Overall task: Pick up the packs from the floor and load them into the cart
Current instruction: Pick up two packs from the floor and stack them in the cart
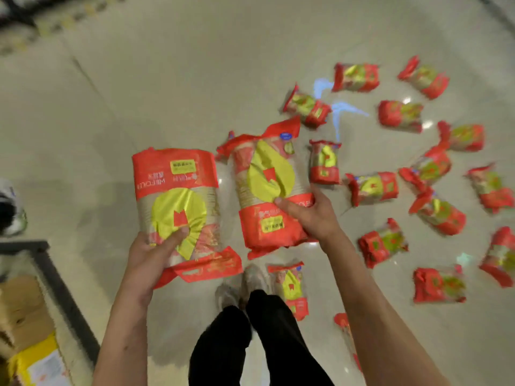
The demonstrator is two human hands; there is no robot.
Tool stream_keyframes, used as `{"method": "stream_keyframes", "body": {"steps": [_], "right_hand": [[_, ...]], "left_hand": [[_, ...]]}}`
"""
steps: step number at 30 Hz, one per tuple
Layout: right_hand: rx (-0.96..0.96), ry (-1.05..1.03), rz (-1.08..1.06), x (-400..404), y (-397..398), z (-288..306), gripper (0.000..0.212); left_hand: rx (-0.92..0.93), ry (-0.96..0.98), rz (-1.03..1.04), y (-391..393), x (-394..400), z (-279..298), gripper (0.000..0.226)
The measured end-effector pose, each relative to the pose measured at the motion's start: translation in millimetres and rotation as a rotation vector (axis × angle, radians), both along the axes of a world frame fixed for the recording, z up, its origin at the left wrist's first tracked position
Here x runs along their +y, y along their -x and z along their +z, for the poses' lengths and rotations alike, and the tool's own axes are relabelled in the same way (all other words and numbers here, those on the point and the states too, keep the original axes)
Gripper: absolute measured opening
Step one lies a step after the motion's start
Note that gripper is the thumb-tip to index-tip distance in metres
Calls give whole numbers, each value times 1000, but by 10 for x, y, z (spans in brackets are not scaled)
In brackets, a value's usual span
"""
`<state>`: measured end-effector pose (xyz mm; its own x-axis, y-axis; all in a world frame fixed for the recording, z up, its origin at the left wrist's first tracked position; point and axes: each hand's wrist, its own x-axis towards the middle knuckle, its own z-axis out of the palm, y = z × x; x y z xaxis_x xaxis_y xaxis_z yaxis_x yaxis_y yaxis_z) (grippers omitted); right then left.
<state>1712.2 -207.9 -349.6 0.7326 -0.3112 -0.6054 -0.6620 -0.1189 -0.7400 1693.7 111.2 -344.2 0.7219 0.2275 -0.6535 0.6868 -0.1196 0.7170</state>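
Observation:
My left hand (156, 254) grips the bottom end of a red and yellow pack (178, 201), thumb across its yellow patch. My right hand (309, 213) grips a second pack (264, 190) of the same kind by its lower right side. Both packs are held above the floor in front of me, side by side. Several more packs lie scattered on the tiled floor to the right, such as one pack (324, 162) just beyond my right hand and another pack (291, 288) beside my feet. The cart's dark frame (55, 291) shows at the lower left.
Inside the cart sit cardboard (22, 310) and a yellow box (36, 363). My legs and shoes (242, 285) stand at the bottom middle. A black and white object (11, 207) sits at the left edge. Dark shelving (16, 12) blurs at the top left.

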Motion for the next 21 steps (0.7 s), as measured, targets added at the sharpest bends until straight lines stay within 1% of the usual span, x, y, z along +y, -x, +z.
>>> {"method": "stream_keyframes", "body": {"steps": [1,2,5,7,9,11,14,16,18,20,21], "right_hand": [[-33,-11,-41,-88,25,373,72],[-71,-18,-77,-163,75,744,66],[-204,-51,-193,-288,375,1778,58],[-268,-73,-299,-289,631,2330,53],[-346,-36,-384,-273,905,2762,51],[-424,11,-475,-262,1176,3096,51],[-527,56,-612,-274,1578,3466,53],[-572,101,-700,-268,1862,3672,54],[-610,156,-798,-263,2167,3841,51],[-647,209,-888,-258,2511,3977,48],[-652,236,-927,-245,2697,4022,47]], "left_hand": [[-35,9,-48,-70,-61,371,61],[-71,22,-94,-128,-123,738,62],[-169,83,-214,-185,-367,1698,40],[-234,127,-309,-183,-564,2239,37],[-321,162,-408,-170,-729,2700,31],[-389,208,-489,-160,-872,3061,27],[-450,252,-622,-128,-1066,3485,29],[-488,274,-711,-105,-1198,3700,25],[-513,295,-797,-28,-1321,3868,22],[-514,327,-878,90,-1461,3990,26],[-512,341,-924,150,-1527,4008,32]]}}
